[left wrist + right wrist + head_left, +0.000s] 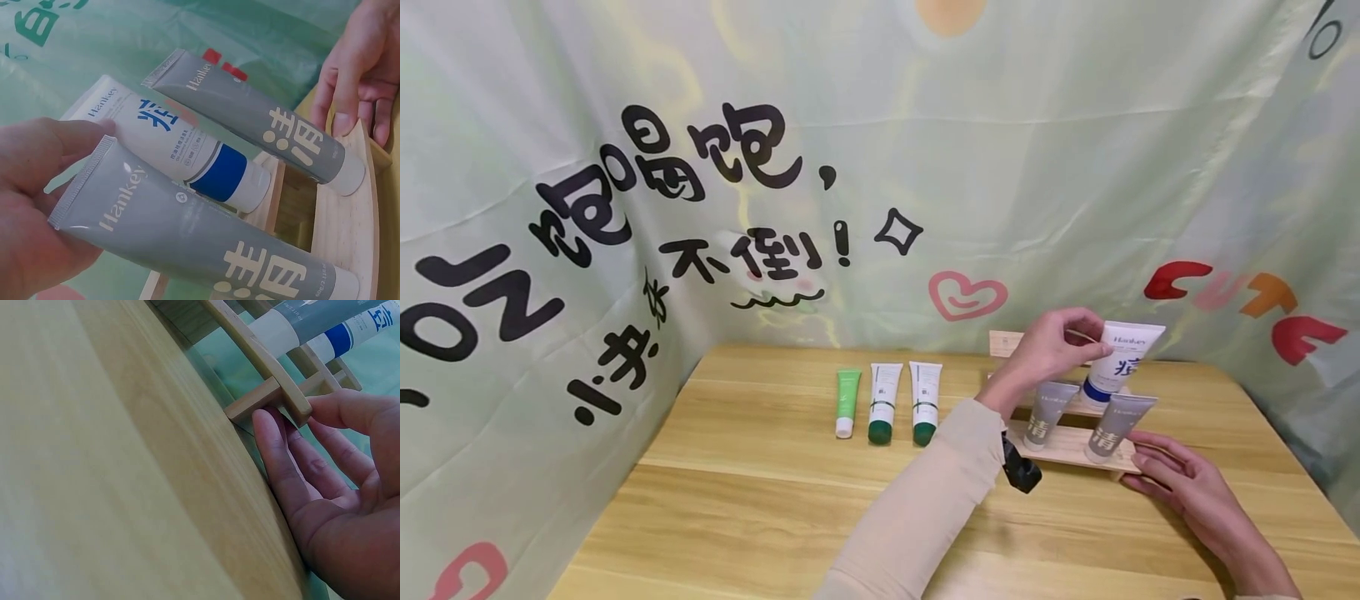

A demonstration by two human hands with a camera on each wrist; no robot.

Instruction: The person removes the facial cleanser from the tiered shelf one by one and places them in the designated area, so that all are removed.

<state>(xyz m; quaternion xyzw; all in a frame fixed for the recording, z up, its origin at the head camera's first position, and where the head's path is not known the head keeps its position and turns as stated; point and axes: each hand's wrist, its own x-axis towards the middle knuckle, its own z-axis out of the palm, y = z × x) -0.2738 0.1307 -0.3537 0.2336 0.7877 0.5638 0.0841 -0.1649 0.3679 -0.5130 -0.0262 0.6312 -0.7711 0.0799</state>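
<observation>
My left hand [1052,343] grips a white squeeze tube [1122,360] with a blue band near its cap, thumb across the upper part. The tube stands cap down at the middle step of a wooden tiered stand [1071,450]. On the front step two grey tubes, the left one [1047,421] and the right one [1116,429], stand on their caps. In the left wrist view the nearer grey tube [181,219] hides part of the left fingers. My right hand [1195,483] pinches the right end of the front step, thumb on top and fingers beneath, as the right wrist view shows.
Left of the stand, a small green tube [847,400] and two white tubes with green caps, one [883,404] beside the other [925,404], lie on the wooden table [737,500]. A printed cloth [1037,167] hangs behind and around the table.
</observation>
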